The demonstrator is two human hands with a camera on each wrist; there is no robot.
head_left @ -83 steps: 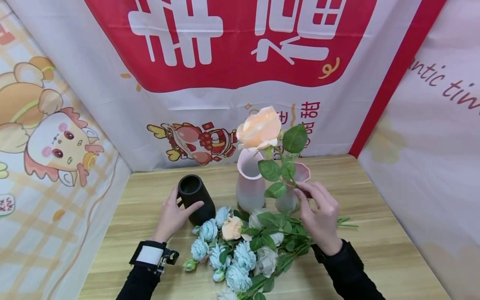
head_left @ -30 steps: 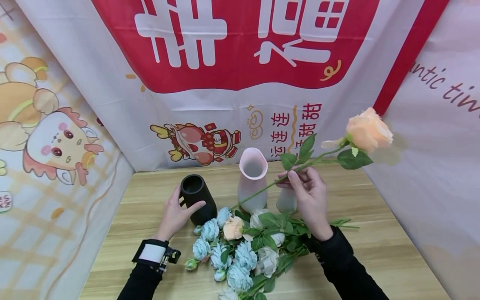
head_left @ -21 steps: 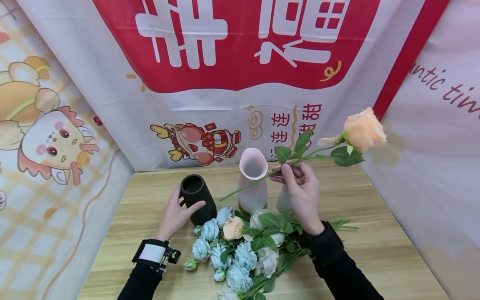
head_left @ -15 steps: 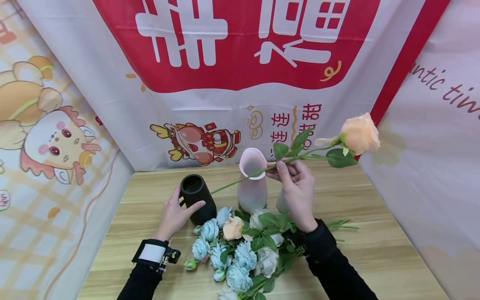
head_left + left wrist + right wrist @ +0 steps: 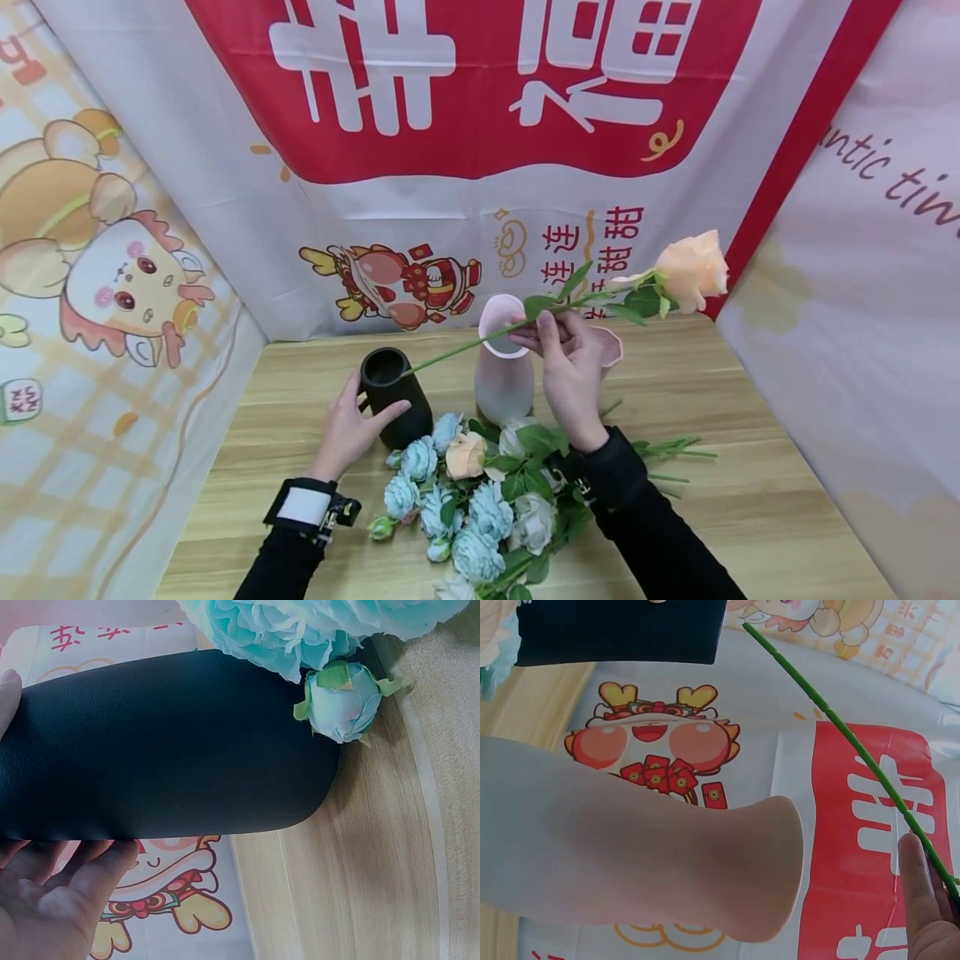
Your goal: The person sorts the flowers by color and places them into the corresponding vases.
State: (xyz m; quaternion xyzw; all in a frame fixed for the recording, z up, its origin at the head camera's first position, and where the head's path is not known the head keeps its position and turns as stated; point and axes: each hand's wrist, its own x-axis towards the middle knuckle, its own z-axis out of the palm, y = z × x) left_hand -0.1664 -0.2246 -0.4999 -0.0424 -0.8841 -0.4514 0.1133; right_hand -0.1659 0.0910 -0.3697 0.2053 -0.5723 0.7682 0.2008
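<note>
My left hand [image 5: 354, 429] grips the matte black vase [image 5: 408, 414], thumb across its front and fingers behind; its dark side [image 5: 172, 750] fills much of the left wrist view. In my right hand [image 5: 566, 367] a peach rose [image 5: 692, 271] is pinched by its green stem between thumb and fingers. The rose lies slanted, bloom up to the right, cut end down to the left. That stem end overlaps the black vase's rim in the head view; in the right wrist view the stem [image 5: 817, 701] ends just beyond the rim.
A pink-and-white vase [image 5: 504, 387] stands between the hands, partly behind the stem. A smaller pink vase [image 5: 609, 346] is mostly hidden by the right hand. Blue flowers [image 5: 480, 533], white roses [image 5: 534, 523] and another peach rose [image 5: 465, 456] lie on the wooden table [image 5: 750, 517] in front.
My right hand first swung the peach rose's bloom over to the right, then moved left, bringing the stem's cut end up to the black vase's rim. My left hand stays on that vase.
</note>
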